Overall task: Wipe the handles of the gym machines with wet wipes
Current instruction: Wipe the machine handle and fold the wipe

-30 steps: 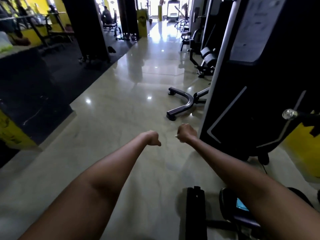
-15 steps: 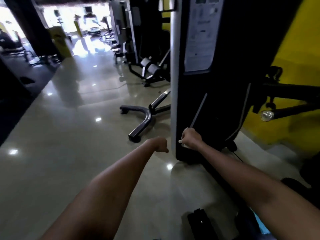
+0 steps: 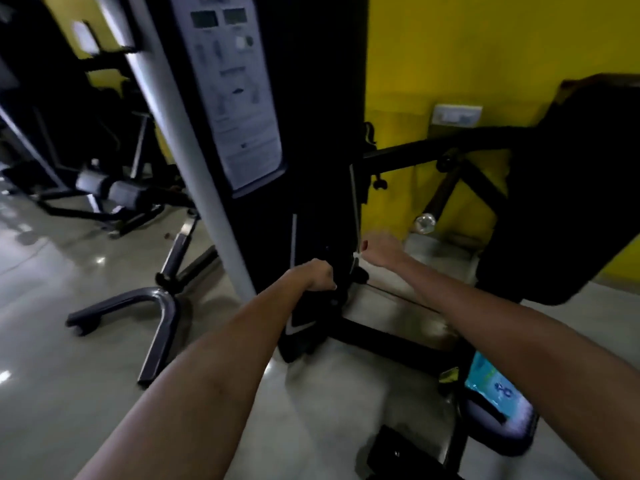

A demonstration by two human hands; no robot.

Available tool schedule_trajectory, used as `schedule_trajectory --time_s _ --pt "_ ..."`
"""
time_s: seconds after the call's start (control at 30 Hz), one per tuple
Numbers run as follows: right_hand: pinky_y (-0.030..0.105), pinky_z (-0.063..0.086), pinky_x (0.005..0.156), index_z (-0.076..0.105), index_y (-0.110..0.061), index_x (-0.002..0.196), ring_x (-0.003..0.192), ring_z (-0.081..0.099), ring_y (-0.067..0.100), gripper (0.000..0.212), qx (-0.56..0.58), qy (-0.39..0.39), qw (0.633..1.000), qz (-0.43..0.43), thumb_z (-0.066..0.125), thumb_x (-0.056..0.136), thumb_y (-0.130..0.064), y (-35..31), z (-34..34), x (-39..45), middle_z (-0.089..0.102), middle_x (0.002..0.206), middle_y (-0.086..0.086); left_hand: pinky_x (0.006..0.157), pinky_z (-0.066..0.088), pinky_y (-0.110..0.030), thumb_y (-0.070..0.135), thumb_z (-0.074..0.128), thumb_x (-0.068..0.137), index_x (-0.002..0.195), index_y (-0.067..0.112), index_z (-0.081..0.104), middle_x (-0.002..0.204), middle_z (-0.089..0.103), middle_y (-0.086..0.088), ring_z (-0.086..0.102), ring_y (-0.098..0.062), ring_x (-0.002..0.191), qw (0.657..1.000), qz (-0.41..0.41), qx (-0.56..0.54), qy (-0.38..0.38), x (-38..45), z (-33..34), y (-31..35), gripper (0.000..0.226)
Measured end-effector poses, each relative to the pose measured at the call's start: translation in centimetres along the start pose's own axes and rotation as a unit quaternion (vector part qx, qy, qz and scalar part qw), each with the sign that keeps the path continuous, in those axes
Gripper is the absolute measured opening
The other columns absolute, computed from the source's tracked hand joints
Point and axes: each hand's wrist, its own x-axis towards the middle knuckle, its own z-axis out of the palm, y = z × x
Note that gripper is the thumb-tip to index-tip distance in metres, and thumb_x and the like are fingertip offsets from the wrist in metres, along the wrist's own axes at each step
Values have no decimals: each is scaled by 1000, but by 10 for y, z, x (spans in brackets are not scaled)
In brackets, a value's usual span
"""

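Machine handle [image 3: 437, 197]: dark bar, chrome end cap, angled down-left from the black frame arm, right of the black weight-stack tower [image 3: 311, 133]. Wet wipe [image 3: 356, 255]: small white scrap, barely visible, right of the tower's base.

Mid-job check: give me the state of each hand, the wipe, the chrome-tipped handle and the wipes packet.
left hand: fist curled, nothing visible in it
right hand: curled, white bit at its fingers
wet wipe: barely visible, pinched
chrome-tipped handle: untouched
blue packet: lying on seat
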Motion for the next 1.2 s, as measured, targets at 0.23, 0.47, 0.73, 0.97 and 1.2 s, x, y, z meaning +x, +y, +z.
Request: schedule_trajectory --time_s 0.23,0.47,0.73,0.97,1.2 --pt "38 54 68 69 0 84 85 64 31 15 -18 89 995 40 63 84 -13 41 -40 80 68 89 17 84 47 -35 28 53 94 112 1 63 115 61 -15 58 -29 105 992 82 91 25 104 -63 30 34" --pt "34 48 68 72 -6 94 94 62 32 14 -8 129 988 90 61 85 -9 79 -74 109 68 100 16 79 48 -35 26 52 93 107 3 65 111 62 -15 59 -29 102 981 104 119 115 185 -108 60 30" --pt "31 49 67 72 -10 95 93 63 31 21 12 198 963 183 55 83 -6 169 -111 169 68 99 15 74 43 -35 19 47 93 110 2 58 118 57 -19 55 -33 106 958 213 113 155 318 -164 120 26" --pt "31 51 67 73 -6 90 86 65 25 13 54 256 935 240 67 83 -13 234 -137 231 70 90 14 94 37 -39 18 45 92 121 6 51 127 52 -16 47 -31 120 915 310 139 218 432 -189 170 32" --pt "21 31 59 72 2 83 79 62 22 13 74 291 908 294 61 80 -4 268 -147 285 69 84 20 101 29 -39 24 41 97 121 7 52 128 52 -12 45 -28 121 879 407 106 226 528 -199 198 32"
